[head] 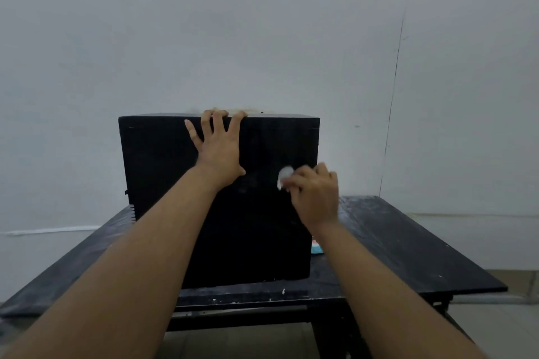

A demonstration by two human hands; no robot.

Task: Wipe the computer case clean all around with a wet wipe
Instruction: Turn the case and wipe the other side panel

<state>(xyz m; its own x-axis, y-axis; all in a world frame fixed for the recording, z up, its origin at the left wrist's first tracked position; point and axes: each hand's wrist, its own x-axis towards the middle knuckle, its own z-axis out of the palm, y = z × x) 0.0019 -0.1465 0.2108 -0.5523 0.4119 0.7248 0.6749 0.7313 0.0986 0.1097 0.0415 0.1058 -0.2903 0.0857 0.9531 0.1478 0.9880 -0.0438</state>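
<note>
Right hand (316, 195) pinches wipe (284, 175) on case (163, 172); left hand (218, 154) (fingers (218, 125) spread) touches top edge.

Worktop (408, 242): black, occupying the 6 o'clock sector of the view. Its surface is scuffed, with pale smears and white specks along the near edge.

Small light-blue item (317, 248): lies on the worktop at 5 o'clock, only partly in view; type cannot be told.

Wall (262, 23): plain pale grey, filling the 12 o'clock half. A thin dark vertical line (396, 67) runs down it at 2 o'clock.

White strip (49, 231): horizontal, low on the wall at 8 o'clock.

Grey pipe (481, 299): horizontal at 4 o'clock, above the pale floor (510, 329).
</note>
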